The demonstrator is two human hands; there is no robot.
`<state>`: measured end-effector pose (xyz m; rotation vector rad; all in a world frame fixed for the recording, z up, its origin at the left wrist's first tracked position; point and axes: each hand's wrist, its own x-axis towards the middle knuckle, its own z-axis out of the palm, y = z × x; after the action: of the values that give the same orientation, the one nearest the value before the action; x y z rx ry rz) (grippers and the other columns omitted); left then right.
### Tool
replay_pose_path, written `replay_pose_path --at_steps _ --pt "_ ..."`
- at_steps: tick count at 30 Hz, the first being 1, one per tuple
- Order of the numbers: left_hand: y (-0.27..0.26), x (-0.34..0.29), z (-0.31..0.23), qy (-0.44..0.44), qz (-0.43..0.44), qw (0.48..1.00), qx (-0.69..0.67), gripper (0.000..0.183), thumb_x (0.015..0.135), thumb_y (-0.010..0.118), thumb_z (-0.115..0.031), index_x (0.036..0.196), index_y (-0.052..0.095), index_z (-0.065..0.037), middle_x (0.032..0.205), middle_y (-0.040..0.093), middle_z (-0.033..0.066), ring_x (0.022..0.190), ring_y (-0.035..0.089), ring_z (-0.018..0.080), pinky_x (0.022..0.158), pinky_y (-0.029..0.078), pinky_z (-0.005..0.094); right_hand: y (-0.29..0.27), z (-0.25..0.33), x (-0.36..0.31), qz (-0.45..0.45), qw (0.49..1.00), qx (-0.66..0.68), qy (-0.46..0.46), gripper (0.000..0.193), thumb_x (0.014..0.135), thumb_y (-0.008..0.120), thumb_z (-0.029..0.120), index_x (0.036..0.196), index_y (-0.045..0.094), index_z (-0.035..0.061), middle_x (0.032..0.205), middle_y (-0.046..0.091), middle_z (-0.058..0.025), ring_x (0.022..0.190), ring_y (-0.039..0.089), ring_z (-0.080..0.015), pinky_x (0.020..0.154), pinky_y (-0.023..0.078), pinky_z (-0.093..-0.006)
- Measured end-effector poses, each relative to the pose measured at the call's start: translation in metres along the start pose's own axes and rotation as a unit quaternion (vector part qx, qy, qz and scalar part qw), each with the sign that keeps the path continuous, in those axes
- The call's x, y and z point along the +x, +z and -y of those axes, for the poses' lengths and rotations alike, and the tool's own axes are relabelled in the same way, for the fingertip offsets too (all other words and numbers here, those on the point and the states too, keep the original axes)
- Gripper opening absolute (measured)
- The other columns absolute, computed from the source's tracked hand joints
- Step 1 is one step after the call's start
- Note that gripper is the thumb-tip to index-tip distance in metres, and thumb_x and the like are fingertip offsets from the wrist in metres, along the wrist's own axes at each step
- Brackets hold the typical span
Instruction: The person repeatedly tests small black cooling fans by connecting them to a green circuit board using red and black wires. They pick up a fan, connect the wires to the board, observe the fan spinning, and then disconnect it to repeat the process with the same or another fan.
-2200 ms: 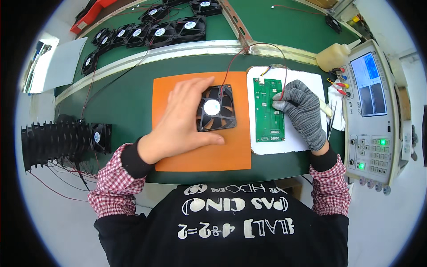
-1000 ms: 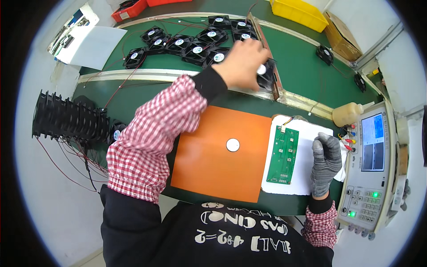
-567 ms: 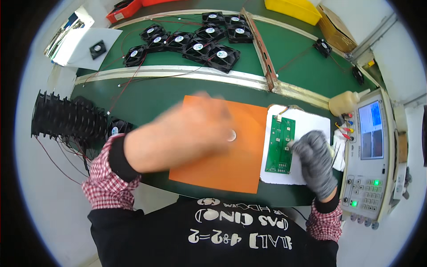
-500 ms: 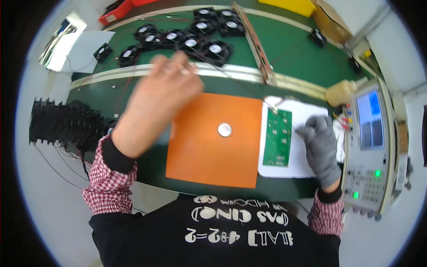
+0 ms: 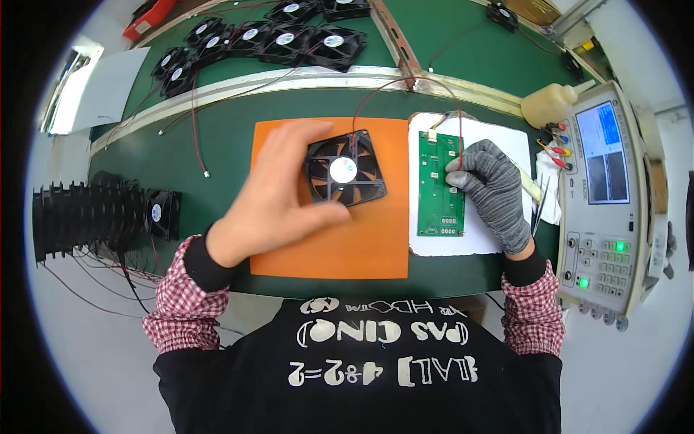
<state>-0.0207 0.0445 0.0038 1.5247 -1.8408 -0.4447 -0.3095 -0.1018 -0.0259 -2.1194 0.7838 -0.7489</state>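
Observation:
A black cooling fan (image 5: pixel 314 173) with a white round label lies on an orange mat (image 5: pixel 325 253) in front of me. My left hand (image 5: pixel 278 195), bare, curves around the fan's left side, fingers and thumb spread apart. From the fan a red and dark wire (image 5: pixel 394 81) arches right toward my right hand (image 5: pixel 488 181). That hand wears a grey glove, with thumb and forefinger pinched on the wire's end above a green circuit board (image 5: pixel 439 210). The board lies on a white pad (image 5: pixel 499 137); a small white connector (image 5: pixel 432 135) sits at its top. The wire's tip is hidden by the fingers.
Several more fans (image 5: pixel 285 40) lie at the back left, their wires trailing forward. A long row of stacked fans (image 5: pixel 101 217) stands at the left. At the right are a test instrument (image 5: pixel 603 210) with a lit screen, a tan bottle (image 5: pixel 549 105) and tweezers (image 5: pixel 538 206).
A fan now lies on the orange mat, covering the white disc seen there before. My left hand has come back from the far fans. My right hand now pinches the fan's wire.

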Motion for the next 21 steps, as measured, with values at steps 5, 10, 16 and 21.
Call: replay_pose_path --at_steps 5,10,16,21 --pt "0.029 0.002 0.001 0.031 -0.007 0.997 0.073 0.101 0.058 0.090 -0.024 0.141 0.038 0.000 0.129 0.048 0.0190 0.119 0.046 0.0374 0.101 0.038 0.0440 0.003 -0.001 0.000 -0.029 0.999 -0.040 0.020 0.009 0.075 0.074 0.003 0.080 0.067 0.0029 0.077 0.057 -0.0066 0.073 0.059 -0.0213 0.070 0.045 -0.0340" --pt "0.028 0.004 0.004 0.041 -0.009 0.998 0.056 0.101 0.056 0.091 -0.020 0.140 0.039 0.000 0.126 0.050 0.0181 0.115 0.048 0.0373 0.100 0.040 0.0435 0.000 -0.002 0.003 -0.004 0.999 -0.039 0.006 0.010 0.075 0.075 0.006 0.080 0.068 0.0028 0.077 0.057 -0.0067 0.073 0.058 -0.0222 0.071 0.045 -0.0341" --pt "0.017 0.001 0.011 0.314 -0.132 0.910 0.235 0.088 0.060 0.088 -0.036 0.131 0.050 0.001 0.122 0.056 0.0147 0.105 0.056 0.0333 0.093 0.043 0.0444 0.000 -0.001 0.002 0.007 0.998 -0.064 -0.001 0.012 0.073 0.076 0.007 0.082 0.069 0.0028 0.081 0.059 -0.0074 0.077 0.059 -0.0234 0.070 0.046 -0.0340" --pt "-0.014 0.010 -0.056 0.200 -0.130 0.965 -0.108 0.089 0.063 0.084 -0.047 0.129 0.053 0.005 0.128 0.055 0.0193 0.111 0.057 0.0309 0.089 0.046 0.0423 0.008 -0.004 -0.003 -0.023 0.993 -0.102 -0.060 0.016 0.074 0.075 0.007 0.088 0.067 0.0049 0.087 0.061 -0.0088 0.081 0.061 -0.0255 0.072 0.049 -0.0352"
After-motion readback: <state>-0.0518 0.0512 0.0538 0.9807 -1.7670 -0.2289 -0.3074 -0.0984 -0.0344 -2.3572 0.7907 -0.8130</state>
